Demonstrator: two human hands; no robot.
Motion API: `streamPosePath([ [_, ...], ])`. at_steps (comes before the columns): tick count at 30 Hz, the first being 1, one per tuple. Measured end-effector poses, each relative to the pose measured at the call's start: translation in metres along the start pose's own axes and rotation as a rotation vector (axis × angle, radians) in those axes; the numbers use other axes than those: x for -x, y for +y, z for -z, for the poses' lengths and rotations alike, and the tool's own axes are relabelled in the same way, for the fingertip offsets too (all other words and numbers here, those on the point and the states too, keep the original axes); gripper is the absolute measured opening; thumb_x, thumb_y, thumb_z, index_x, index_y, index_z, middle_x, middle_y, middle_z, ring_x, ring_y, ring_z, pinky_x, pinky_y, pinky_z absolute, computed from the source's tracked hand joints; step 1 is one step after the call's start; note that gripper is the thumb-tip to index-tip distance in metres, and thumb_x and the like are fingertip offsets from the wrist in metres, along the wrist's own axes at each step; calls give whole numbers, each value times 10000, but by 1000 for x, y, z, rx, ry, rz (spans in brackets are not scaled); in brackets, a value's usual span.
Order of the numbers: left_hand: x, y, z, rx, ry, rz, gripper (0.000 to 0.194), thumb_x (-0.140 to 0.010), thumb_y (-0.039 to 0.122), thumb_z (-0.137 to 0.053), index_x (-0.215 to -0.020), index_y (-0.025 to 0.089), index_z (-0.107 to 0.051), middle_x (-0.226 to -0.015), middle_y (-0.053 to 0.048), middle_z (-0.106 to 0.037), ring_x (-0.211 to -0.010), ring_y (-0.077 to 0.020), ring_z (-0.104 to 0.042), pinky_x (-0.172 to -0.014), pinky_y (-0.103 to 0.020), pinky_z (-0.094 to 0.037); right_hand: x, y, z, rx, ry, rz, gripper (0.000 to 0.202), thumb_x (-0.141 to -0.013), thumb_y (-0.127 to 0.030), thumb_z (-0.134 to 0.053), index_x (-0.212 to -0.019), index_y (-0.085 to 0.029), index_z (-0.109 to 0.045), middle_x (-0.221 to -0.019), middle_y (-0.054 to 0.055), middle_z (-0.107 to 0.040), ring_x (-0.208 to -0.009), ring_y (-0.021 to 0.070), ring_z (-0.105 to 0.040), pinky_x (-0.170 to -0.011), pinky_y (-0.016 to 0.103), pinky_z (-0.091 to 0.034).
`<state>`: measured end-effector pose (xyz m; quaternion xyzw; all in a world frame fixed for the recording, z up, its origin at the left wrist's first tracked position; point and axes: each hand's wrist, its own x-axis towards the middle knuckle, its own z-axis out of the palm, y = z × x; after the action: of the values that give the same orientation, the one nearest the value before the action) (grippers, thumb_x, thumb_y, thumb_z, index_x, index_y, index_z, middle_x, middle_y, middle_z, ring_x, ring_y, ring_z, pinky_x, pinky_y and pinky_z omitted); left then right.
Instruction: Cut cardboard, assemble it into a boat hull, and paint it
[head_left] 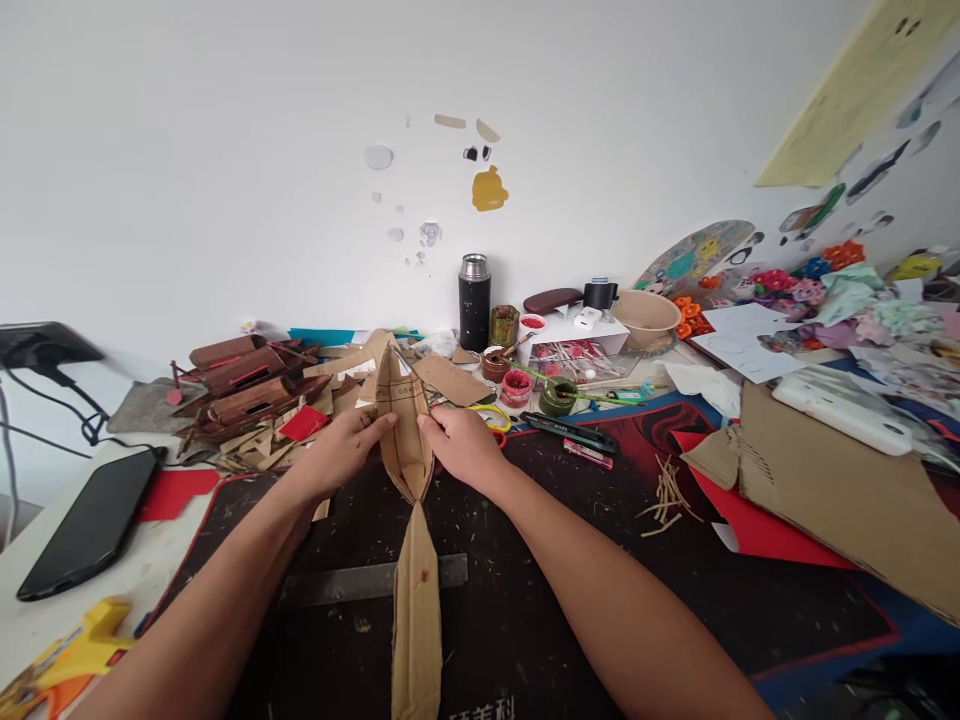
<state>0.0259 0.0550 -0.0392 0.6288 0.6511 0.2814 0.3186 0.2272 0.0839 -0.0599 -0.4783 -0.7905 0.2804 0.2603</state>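
A small boat-shaped cardboard hull (409, 425) is held between both hands, its open hollow facing me and its far end pointed. My left hand (350, 447) closes on its left wall, thumb on the rim and the other fingers behind it. On the opposite wall my right hand (466, 440) grips in the same way. Below the hull's near point lies a long leaf-shaped cardboard piece (417, 610); whether the two are joined I cannot tell. A clear ruler (337, 582) rests on the dark mat, partly under that piece.
Brown cardboard boat models (247, 385) and scraps stand at the left, by a phone (94, 520) and a yellow glue gun (82, 650). Behind are a black thermos (474, 305) and paint jars (516, 388). A utility knife (570, 432) and cardboard sheet (832, 480) lie to the right.
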Motion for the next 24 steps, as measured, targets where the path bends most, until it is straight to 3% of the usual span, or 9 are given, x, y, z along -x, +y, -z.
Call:
streamPosePath([
  [3,1,2,0,64,-2,14,591,-790,796,-647,-646,230,-559,-587,17,-495,-564,-173,-475,-525,-308,-415,0,0,1,-2,0,-4,452,-1087,-291,-586,-656,-209,-480,-648,-20,-531,-647,153,-454,-629,306,-240],
  [8,2,-1,0,202,-39,27,568,-783,763,-727,-722,202,-654,-656,-27,-643,-660,-231,-641,-583,-328,-529,-1,2,1,-44,-6,-11,460,-1090,-300,-571,-654,-210,-453,-640,-30,-503,-658,152,-459,-631,306,-239],
  [14,4,6,-1,393,-84,93,599,-728,769,-794,-818,181,-729,-841,-80,-782,-792,-270,-735,-786,-410,-642,-2,4,-1,-90,0,-18,455,-1085,-293,-568,-657,-211,-436,-640,-34,-504,-660,146,-469,-616,294,-238],
  [19,3,8,-5,529,-94,109,621,-722,731,-831,-1003,180,-778,-961,-112,-833,-912,-317,-782,-913,-480,-648,-2,3,-2,-99,6,-13,460,-1078,-295,-571,-644,-211,-444,-626,-38,-496,-655,147,-471,-617,282,-257],
  [24,3,6,-10,640,-113,136,588,-757,676,-841,-1063,176,-795,-1022,-124,-845,-942,-308,-795,-929,-452,-637,-1,5,-4,-170,26,-4,459,-1068,-329,-584,-644,-216,-451,-604,-47,-489,-628,145,-460,-608,277,-277],
])
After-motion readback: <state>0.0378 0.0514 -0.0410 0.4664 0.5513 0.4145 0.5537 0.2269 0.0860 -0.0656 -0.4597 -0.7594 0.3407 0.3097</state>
